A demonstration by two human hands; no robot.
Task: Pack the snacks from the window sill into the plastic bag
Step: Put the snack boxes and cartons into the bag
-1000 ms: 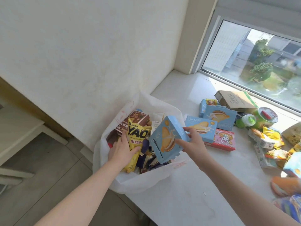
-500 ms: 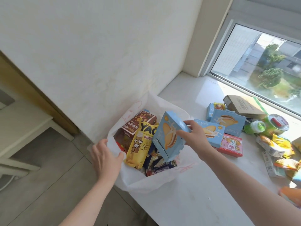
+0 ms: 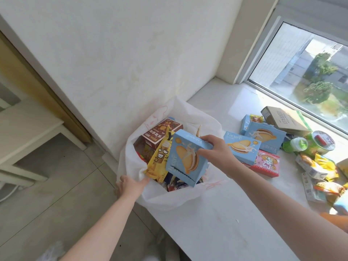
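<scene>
Your right hand (image 3: 216, 153) grips the light blue cardboard cookie box (image 3: 185, 157) by its top end and holds it tilted over the open mouth of the thin white plastic bag (image 3: 169, 200), while your left hand (image 3: 131, 185) pinches the bag's near rim. The bag looks very full, with a yellow crinkly snack packet (image 3: 160, 159) and a brown cardboard box (image 3: 160, 134) sticking up, so the blue box may find no gap and tip back out. The bag seems to sit right at the edge of the white window sill (image 3: 226, 232), so letting go could make it slump and spill.
</scene>
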